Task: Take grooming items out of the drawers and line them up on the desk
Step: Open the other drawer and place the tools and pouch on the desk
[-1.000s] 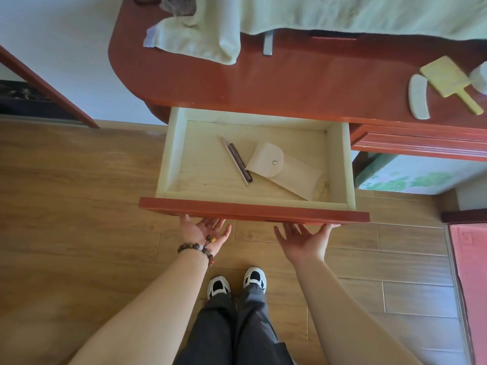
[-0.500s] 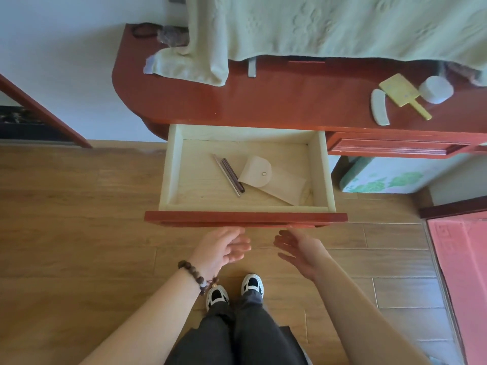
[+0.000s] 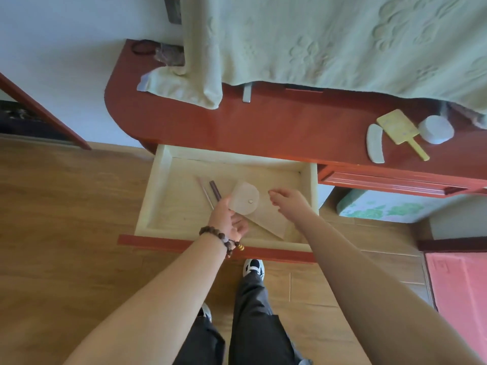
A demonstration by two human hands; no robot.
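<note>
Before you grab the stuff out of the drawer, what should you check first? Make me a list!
1. Drawer pulled out far enough to reach inside: ok.
2. Left hand at the snap-flap pouch: ok, it is at the pouch's left edge; a firm grip, cannot tell.
3. Right hand free to help: ok, it hovers over the pouch and holds nothing.
4. Thin sticks beside the pouch reachable: ok, partly hidden by the left hand.
5. Room on the desk for a line: ok, bare wood lies left of the white comb, yellow paddle and white jar.
</note>
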